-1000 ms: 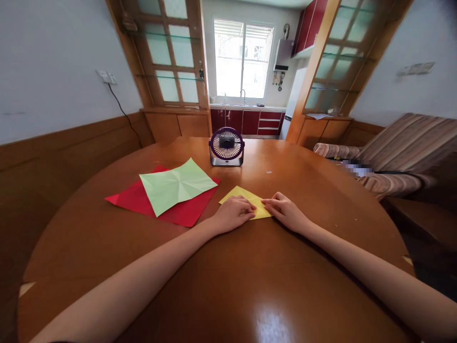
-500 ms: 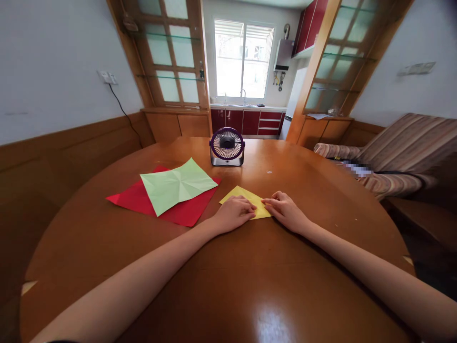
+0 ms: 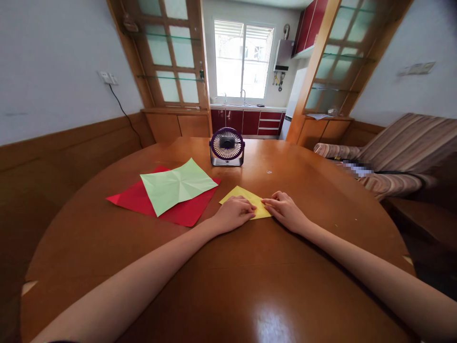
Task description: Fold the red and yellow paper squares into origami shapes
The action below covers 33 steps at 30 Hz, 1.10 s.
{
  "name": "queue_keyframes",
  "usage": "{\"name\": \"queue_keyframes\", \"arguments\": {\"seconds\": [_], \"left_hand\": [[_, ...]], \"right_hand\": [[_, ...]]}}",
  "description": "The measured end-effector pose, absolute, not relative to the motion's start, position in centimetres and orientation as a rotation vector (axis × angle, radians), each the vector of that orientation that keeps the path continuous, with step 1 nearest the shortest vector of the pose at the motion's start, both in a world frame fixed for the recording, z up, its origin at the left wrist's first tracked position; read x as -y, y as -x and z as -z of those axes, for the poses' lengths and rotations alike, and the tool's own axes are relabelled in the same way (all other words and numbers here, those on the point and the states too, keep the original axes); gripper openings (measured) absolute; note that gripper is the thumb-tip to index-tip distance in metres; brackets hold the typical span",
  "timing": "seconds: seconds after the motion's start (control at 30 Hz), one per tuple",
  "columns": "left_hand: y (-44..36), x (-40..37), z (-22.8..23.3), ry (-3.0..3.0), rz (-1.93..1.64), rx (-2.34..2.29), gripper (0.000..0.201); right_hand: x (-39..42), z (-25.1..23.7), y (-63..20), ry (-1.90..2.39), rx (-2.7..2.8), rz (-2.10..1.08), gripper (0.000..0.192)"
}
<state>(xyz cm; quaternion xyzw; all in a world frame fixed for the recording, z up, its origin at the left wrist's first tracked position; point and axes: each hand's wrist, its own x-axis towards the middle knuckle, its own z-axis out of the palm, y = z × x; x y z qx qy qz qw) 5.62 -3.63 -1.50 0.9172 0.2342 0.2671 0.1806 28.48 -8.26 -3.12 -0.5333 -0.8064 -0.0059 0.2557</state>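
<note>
A folded sheet of yellow paper (image 3: 240,192) lies flat on the table, with both hands on it. My left hand (image 3: 233,214) covers the paper's left and front part, its fingers curled together and pressing near the middle. At the right end, the fingertips of my right hand (image 3: 285,210) are closed on the paper's edge. What is under the fingers is hidden. To the left, a creased light green sheet (image 3: 180,183) rests on top of a larger red sheet (image 3: 187,215), apart from both hands.
A small purple desk fan (image 3: 227,146) stands beyond the papers on the round wooden table (image 3: 228,276). A tiny clear scrap (image 3: 269,172) lies right of the fan. Past the table's right edge is a striped armchair (image 3: 410,143).
</note>
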Motion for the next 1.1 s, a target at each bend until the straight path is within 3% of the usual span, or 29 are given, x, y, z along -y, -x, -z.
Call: {"name": "queue_keyframes", "arguments": {"seconds": [0.3,0.47,0.9,1.1], "left_hand": [[-6.1,2.3,1.0,-2.526,-0.705,-0.693,0.011],[-6.9,0.6,1.4,-2.475,-0.668,-0.634,0.02],[-5.9,0.8,0.8,-2.604,-0.59,-0.404,0.018],[-4.8,1.0,0.6,-2.633,-0.511,-0.347,0.027]], "right_hand": [[8.3,3.1,-28.6,1.433,2.198,0.015,0.032],[8.3,3.1,-28.6,1.421,2.203,0.042,0.032],[8.5,2.9,-28.4,1.446,2.218,0.052,0.033],[8.5,2.9,-28.4,1.44,2.218,0.05,0.032]]}}
